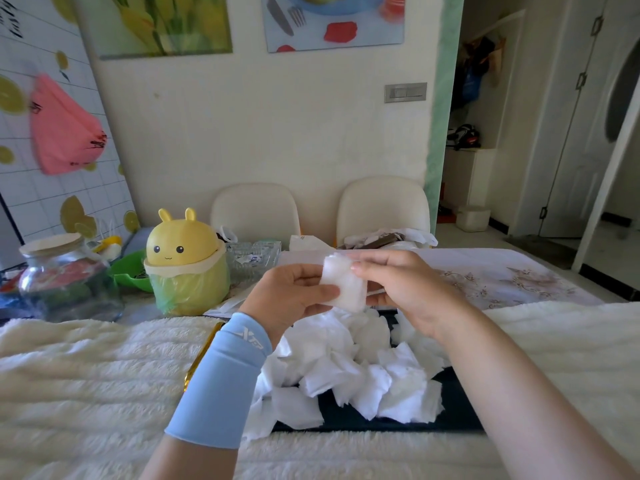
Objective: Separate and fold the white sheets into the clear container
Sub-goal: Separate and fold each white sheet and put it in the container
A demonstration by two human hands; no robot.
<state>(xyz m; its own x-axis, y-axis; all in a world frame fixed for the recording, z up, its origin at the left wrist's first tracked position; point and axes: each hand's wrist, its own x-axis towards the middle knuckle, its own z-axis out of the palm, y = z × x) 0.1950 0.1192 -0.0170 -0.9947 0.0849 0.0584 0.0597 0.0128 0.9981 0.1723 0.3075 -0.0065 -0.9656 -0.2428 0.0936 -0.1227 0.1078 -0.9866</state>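
A small folded white sheet [344, 285] is held up above the table between both hands. My left hand [291, 299], with a light blue sleeve on the wrist, pinches its lower left side with the thumb on top. My right hand [405, 289] pinches its upper right edge with fingertips. Below them a heap of several loose white sheets [349, 368] lies on a dark tray [453, 407]. A clear ribbed container [252, 259] stands behind the hands, near the middle of the table.
A yellow bunny-shaped bin [185, 261] with a green bag stands left of the container. Further left sit a glass jar [65, 278] and a green bowl [131, 271]. A fluffy cream cloth [86, 368] covers the near table. Two cream chairs [256, 213] stand behind.
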